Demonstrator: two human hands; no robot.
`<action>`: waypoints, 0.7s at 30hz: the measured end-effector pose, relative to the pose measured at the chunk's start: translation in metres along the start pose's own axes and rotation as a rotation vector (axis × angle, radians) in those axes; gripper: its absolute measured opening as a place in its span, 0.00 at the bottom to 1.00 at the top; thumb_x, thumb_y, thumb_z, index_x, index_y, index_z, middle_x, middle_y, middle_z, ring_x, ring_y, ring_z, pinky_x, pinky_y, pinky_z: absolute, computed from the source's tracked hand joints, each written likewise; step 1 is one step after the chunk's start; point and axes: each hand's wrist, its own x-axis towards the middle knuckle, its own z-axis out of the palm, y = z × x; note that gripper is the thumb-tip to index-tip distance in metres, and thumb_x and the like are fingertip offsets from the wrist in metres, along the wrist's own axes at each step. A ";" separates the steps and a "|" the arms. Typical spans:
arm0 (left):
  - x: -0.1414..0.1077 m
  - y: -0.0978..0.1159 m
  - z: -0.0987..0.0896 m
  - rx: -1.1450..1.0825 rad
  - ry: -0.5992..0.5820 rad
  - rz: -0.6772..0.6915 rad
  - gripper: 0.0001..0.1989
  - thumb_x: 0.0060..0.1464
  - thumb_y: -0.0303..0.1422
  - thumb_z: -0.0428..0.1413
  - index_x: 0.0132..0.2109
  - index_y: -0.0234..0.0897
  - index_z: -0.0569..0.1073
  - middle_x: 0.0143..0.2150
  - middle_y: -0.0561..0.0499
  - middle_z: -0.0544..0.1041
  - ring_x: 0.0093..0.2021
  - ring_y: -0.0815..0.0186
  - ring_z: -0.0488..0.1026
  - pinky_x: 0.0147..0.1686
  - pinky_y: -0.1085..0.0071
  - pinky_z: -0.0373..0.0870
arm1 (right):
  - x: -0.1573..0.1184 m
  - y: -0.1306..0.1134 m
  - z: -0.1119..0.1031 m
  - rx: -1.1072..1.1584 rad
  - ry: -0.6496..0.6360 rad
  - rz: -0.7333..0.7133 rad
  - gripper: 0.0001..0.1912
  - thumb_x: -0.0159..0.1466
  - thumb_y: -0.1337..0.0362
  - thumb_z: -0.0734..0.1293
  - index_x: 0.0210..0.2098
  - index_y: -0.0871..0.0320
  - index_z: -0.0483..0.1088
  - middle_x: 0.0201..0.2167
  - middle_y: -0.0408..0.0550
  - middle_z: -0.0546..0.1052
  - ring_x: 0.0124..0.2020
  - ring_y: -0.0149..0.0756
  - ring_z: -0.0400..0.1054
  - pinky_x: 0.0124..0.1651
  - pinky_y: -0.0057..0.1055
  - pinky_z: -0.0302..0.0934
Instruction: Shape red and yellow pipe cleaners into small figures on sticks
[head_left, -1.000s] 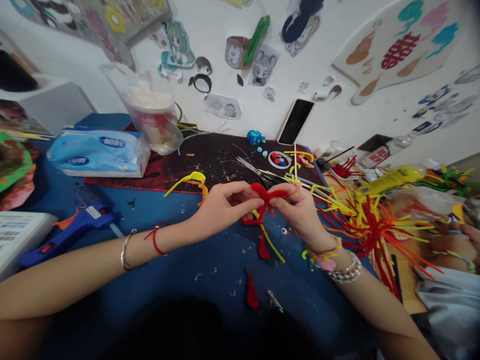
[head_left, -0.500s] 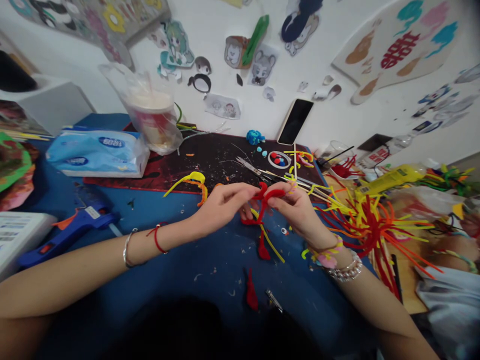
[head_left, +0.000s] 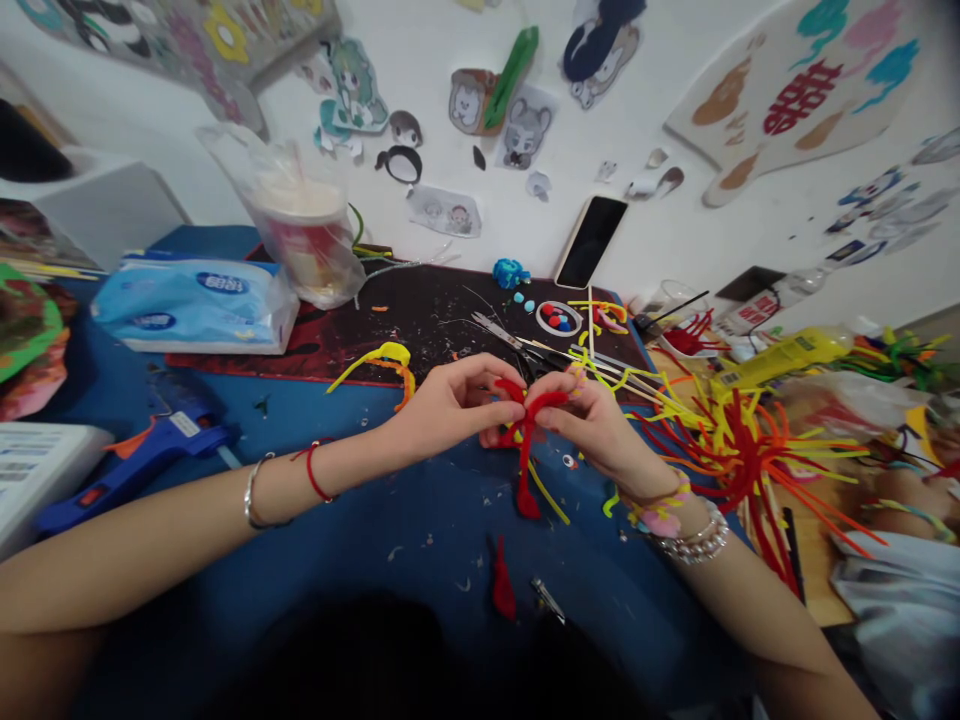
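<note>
My left hand (head_left: pixel 450 405) and my right hand (head_left: pixel 592 430) meet in front of me, fingertips pinching a twisted red pipe cleaner (head_left: pixel 527 440) from both sides. Its lower end hangs down to a red fuzzy loop (head_left: pixel 528 503). A yellow pipe cleaner (head_left: pixel 547 497) runs from under the red one toward the blue tabletop (head_left: pixel 420 560). A flat red pipe-cleaner piece (head_left: pixel 504 592) and a small metal clip (head_left: pixel 547 600) lie on that tabletop nearer me, below both hands.
A blue hot glue gun (head_left: pixel 169 430) and a tissue pack (head_left: pixel 199 310) lie left. Scissors (head_left: pixel 499 332) rest on a dark mat (head_left: pixel 390 330). A spiky bunch of red, yellow and orange pipe cleaners (head_left: pixel 739 460) sits right, beside another person's forearm (head_left: pixel 911 490).
My hands have drawn closer together around the red pipe cleaner, and my fingers have shifted their pinch on it. Its twisted part sits a little differently. The things on the table have not moved.
</note>
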 end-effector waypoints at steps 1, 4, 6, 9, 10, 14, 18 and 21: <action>0.000 0.000 0.000 0.025 0.005 0.001 0.10 0.47 0.30 0.59 0.36 0.33 0.67 0.25 0.56 0.71 0.20 0.75 0.68 0.22 0.78 0.68 | 0.000 -0.001 0.000 -0.009 -0.001 -0.002 0.05 0.57 0.63 0.67 0.33 0.56 0.70 0.24 0.40 0.70 0.23 0.27 0.63 0.28 0.26 0.61; -0.001 -0.001 -0.001 0.044 0.032 0.008 0.08 0.47 0.30 0.58 0.34 0.33 0.67 0.21 0.57 0.70 0.19 0.74 0.68 0.21 0.78 0.68 | 0.000 -0.002 -0.001 -0.039 0.009 -0.009 0.05 0.57 0.63 0.67 0.33 0.56 0.71 0.24 0.41 0.70 0.23 0.27 0.63 0.27 0.25 0.61; 0.000 -0.002 -0.002 0.057 0.040 0.019 0.08 0.47 0.30 0.59 0.33 0.32 0.68 0.21 0.56 0.71 0.20 0.74 0.69 0.23 0.77 0.68 | 0.001 -0.004 -0.002 -0.052 0.013 -0.005 0.06 0.57 0.62 0.67 0.33 0.57 0.71 0.24 0.41 0.71 0.23 0.27 0.63 0.28 0.25 0.61; 0.001 -0.004 -0.005 0.142 0.047 0.056 0.09 0.45 0.32 0.61 0.30 0.31 0.70 0.24 0.53 0.72 0.24 0.72 0.70 0.25 0.76 0.69 | 0.001 -0.007 -0.002 -0.081 0.007 0.021 0.07 0.57 0.62 0.67 0.33 0.58 0.70 0.25 0.42 0.71 0.24 0.27 0.63 0.28 0.25 0.61; 0.002 -0.005 -0.007 0.180 0.045 0.072 0.09 0.44 0.33 0.61 0.29 0.31 0.71 0.25 0.52 0.73 0.25 0.72 0.70 0.26 0.76 0.69 | 0.001 -0.008 -0.002 -0.096 0.006 0.032 0.07 0.57 0.62 0.67 0.33 0.58 0.70 0.25 0.42 0.71 0.24 0.27 0.63 0.28 0.25 0.60; 0.003 -0.006 -0.010 0.274 0.037 0.073 0.10 0.43 0.34 0.62 0.29 0.31 0.72 0.27 0.50 0.74 0.26 0.71 0.70 0.26 0.76 0.68 | 0.002 -0.010 -0.001 -0.137 0.028 0.067 0.07 0.56 0.63 0.68 0.32 0.59 0.69 0.24 0.41 0.71 0.23 0.25 0.63 0.26 0.24 0.59; 0.002 -0.007 -0.010 0.273 0.056 0.057 0.09 0.44 0.34 0.61 0.30 0.31 0.72 0.25 0.51 0.74 0.24 0.71 0.71 0.25 0.76 0.69 | 0.003 -0.006 0.001 -0.087 0.052 0.068 0.07 0.55 0.64 0.68 0.32 0.59 0.67 0.24 0.40 0.71 0.21 0.24 0.63 0.24 0.23 0.58; 0.001 -0.007 -0.008 0.280 0.099 0.102 0.08 0.44 0.33 0.61 0.31 0.31 0.74 0.26 0.50 0.75 0.24 0.71 0.72 0.25 0.77 0.69 | 0.003 -0.003 0.002 -0.070 0.055 0.059 0.08 0.55 0.64 0.69 0.30 0.59 0.66 0.22 0.39 0.70 0.20 0.24 0.63 0.23 0.22 0.58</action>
